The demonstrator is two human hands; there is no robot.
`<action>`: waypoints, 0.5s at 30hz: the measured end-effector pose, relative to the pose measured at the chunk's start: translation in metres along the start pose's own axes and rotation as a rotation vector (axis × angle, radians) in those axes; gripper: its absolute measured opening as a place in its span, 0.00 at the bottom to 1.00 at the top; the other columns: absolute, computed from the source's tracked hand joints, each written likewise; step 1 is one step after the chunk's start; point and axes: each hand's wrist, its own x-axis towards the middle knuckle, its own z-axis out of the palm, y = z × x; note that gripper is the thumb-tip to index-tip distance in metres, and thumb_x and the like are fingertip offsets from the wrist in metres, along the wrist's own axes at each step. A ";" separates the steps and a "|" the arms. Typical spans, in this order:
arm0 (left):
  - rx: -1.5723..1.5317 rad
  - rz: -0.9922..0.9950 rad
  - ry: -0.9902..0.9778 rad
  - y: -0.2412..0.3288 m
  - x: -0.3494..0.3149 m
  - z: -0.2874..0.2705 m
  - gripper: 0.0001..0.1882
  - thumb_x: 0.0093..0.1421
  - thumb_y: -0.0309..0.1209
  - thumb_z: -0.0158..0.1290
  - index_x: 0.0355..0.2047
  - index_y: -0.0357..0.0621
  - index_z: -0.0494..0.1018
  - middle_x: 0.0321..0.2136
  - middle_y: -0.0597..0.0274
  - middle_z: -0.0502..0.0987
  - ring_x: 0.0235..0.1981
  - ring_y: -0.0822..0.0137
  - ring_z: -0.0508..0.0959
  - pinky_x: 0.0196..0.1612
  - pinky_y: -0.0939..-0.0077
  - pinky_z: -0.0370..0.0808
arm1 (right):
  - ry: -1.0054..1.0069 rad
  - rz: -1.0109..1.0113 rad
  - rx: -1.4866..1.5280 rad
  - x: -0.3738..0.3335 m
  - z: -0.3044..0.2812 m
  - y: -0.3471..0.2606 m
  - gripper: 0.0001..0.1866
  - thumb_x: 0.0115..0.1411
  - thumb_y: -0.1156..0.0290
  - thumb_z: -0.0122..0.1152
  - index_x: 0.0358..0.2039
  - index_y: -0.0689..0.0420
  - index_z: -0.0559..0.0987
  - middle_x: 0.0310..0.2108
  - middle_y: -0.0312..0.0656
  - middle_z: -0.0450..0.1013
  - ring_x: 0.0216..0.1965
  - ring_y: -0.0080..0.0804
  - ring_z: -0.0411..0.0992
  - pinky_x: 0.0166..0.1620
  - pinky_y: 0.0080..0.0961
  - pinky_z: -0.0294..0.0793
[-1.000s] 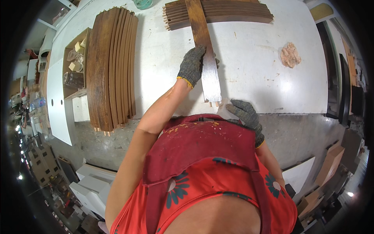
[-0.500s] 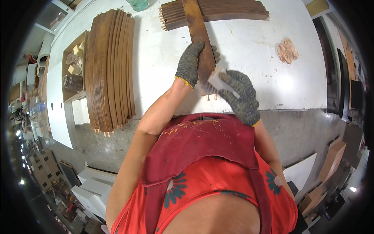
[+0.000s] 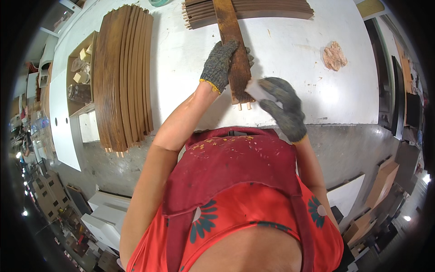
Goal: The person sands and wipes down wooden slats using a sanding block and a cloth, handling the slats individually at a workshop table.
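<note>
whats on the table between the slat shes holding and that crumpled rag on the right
In the head view, only bare white tabletop with a few small specks lies between the held slat and the crumpled rag.

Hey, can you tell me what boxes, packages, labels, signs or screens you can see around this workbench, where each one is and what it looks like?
Open shallow brown cardboard box: far left of the white workbench, beside the stack of curved dark wooden slats; rectangular, holding small pale blocks.
Plain tan cardboard boxes: on the floor, lower right.
No labels, signs or screens can be made out.
</note>
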 end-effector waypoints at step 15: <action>-0.005 0.008 0.013 0.011 0.001 -0.009 0.22 0.62 0.38 0.55 0.49 0.33 0.68 0.36 0.50 0.77 0.34 0.59 0.80 0.38 0.68 0.80 | -0.072 0.193 0.174 -0.031 -0.018 -0.009 0.27 0.47 0.76 0.68 0.51 0.52 0.77 0.53 0.45 0.70 0.53 0.41 0.69 0.55 0.32 0.73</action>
